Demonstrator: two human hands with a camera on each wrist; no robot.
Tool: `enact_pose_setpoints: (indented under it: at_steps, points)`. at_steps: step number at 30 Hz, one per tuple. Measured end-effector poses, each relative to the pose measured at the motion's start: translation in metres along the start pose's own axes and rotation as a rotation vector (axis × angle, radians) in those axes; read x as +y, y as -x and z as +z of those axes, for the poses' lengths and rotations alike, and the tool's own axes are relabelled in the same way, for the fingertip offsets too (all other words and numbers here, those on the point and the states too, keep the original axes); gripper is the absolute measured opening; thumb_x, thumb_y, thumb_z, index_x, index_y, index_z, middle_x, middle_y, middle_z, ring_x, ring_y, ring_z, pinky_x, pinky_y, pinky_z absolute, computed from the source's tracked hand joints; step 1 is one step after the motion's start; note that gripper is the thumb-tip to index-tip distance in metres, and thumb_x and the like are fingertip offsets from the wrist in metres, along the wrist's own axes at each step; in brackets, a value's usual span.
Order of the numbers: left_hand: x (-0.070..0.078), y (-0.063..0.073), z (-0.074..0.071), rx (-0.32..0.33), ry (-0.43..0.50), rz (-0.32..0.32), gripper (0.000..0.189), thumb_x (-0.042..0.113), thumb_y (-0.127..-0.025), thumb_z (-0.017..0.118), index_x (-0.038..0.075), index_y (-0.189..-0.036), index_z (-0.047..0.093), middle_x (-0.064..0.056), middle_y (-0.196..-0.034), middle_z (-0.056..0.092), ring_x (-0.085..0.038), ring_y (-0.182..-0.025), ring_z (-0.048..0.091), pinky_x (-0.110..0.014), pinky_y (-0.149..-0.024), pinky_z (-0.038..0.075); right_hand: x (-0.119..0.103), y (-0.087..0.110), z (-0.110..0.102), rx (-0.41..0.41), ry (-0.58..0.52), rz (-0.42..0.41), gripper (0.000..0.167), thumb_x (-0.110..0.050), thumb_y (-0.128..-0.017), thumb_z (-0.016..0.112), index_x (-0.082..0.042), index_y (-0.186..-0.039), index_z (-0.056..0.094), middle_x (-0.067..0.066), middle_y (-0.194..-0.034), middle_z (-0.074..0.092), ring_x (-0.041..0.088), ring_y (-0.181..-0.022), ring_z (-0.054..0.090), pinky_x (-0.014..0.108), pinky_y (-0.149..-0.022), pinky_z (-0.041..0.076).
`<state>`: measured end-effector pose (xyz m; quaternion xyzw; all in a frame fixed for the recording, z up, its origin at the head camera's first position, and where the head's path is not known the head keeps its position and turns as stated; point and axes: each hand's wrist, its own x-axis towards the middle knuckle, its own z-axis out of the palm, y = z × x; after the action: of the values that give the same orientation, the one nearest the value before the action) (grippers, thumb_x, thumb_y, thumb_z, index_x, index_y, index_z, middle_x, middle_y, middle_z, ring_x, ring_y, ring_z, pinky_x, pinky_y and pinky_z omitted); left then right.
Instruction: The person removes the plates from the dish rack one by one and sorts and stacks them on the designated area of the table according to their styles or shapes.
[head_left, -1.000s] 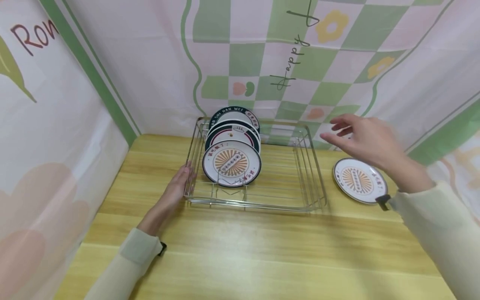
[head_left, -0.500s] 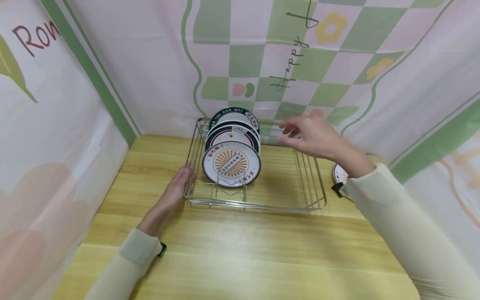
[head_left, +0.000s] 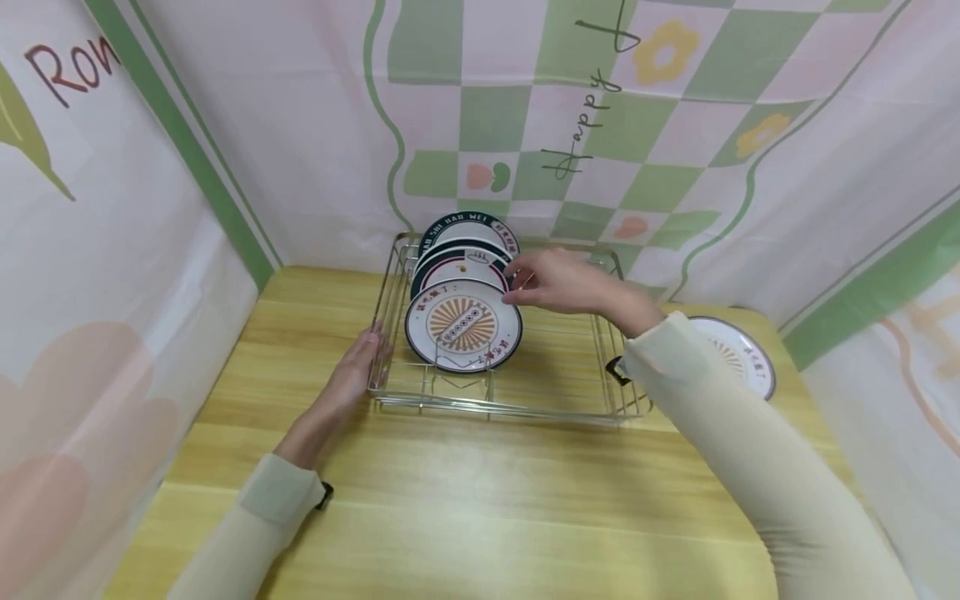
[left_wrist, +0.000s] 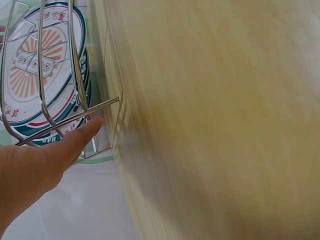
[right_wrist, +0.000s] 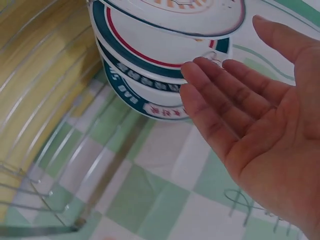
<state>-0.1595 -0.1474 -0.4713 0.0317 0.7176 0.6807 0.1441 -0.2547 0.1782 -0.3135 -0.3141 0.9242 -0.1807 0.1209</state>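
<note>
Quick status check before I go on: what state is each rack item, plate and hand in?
Wire dish rack: on the table, plates grouped toward its left side.
Front sunburst plate: on edge in the rack.
Dark-green-rimmed plates: on edge, lined up behind it.
Loose sunburst plate: flat on the table, partly hidden by the sleeve.
Left hand: at the rack's left side; grip unclear.
Right hand: open, beside the plates; contact unclear.

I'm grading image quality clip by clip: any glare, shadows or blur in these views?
Head view: pale glare on the tabletop in front of the dish rack, print on the front plate fairly crisp; left wrist view: soft shadow across the tabletop, wood grain smeary; right wrist view: dimmer overall, right hand shaded, printed lettering soft.
</note>
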Motion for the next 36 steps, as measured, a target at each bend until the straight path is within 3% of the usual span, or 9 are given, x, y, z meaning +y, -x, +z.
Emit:
enact_pose_setpoints:
  at_steps: [7, 10, 14, 17, 27, 36]
  points:
    - [0.000, 0.000, 0.000, 0.006, 0.009, -0.008, 0.063, 0.042, -0.117, 0.017, 0.013, -0.171, 0.004, -0.019, -0.177, 0.009, -0.040, -0.160, 0.022, -0.063, -0.127, 0.026, 0.006, -0.013, 0.016, -0.045, -0.010, 0.001, 0.041, -0.025, -0.100, 0.075, 0.002, -0.130, 0.068, 0.017, -0.115, 0.077, 0.030, -0.107, 0.073, 0.046, -0.097, 0.060]
    - [0.000, 0.000, 0.000, 0.008, 0.005, -0.010, 0.063, 0.042, -0.117, 0.017, 0.014, -0.172, 0.005, -0.019, -0.177, 0.009, -0.040, -0.160, 0.023, -0.062, -0.127, 0.027, 0.011, -0.017, 0.021, -0.059, 0.018, -0.034, 0.026, -0.025, -0.100, 0.074, -0.003, -0.114, 0.071, 0.009, -0.095, 0.074, 0.023, -0.085, 0.068, 0.039, -0.078, 0.057]
    - [0.000, -0.001, 0.001, 0.004, 0.002, 0.007, 0.063, 0.042, -0.117, 0.017, 0.014, -0.172, 0.004, -0.020, -0.176, 0.008, -0.041, -0.160, 0.023, -0.063, -0.127, 0.026, 0.016, -0.020, 0.028, -0.080, 0.031, -0.054, 0.019, -0.024, -0.101, 0.072, -0.010, -0.092, 0.062, 0.001, -0.076, 0.056, 0.016, -0.067, 0.047, 0.032, -0.062, 0.039]
    - [0.000, -0.001, 0.001, 0.000, 0.003, 0.014, 0.063, 0.041, -0.117, 0.017, 0.013, -0.171, 0.004, -0.021, -0.176, 0.008, -0.041, -0.160, 0.022, -0.064, -0.127, 0.026, 0.018, -0.023, 0.033, -0.093, 0.007, -0.050, 0.021, -0.023, -0.103, 0.070, -0.011, -0.090, 0.060, 0.001, -0.074, 0.052, 0.015, -0.066, 0.044, 0.031, -0.061, 0.037]
    - [-0.001, -0.001, 0.001, 0.014, 0.019, -0.005, 0.062, 0.040, -0.117, 0.017, 0.013, -0.171, 0.006, -0.019, -0.177, 0.011, -0.041, -0.160, 0.023, -0.064, -0.126, 0.028, 0.017, -0.030, 0.045, -0.084, -0.010, -0.031, 0.020, -0.022, -0.107, 0.065, -0.004, -0.099, 0.066, 0.006, -0.085, 0.067, 0.020, -0.075, 0.061, 0.040, -0.074, 0.054]
    - [-0.001, -0.001, 0.001, 0.014, 0.025, 0.001, 0.063, 0.041, -0.117, 0.018, 0.012, -0.171, 0.006, -0.019, -0.177, 0.011, -0.040, -0.160, 0.023, -0.064, -0.126, 0.028, 0.017, -0.031, 0.050, -0.056, -0.037, -0.001, 0.021, -0.018, -0.109, 0.061, -0.001, -0.098, 0.066, 0.010, -0.085, 0.070, 0.018, -0.068, 0.062, 0.034, -0.065, 0.053]
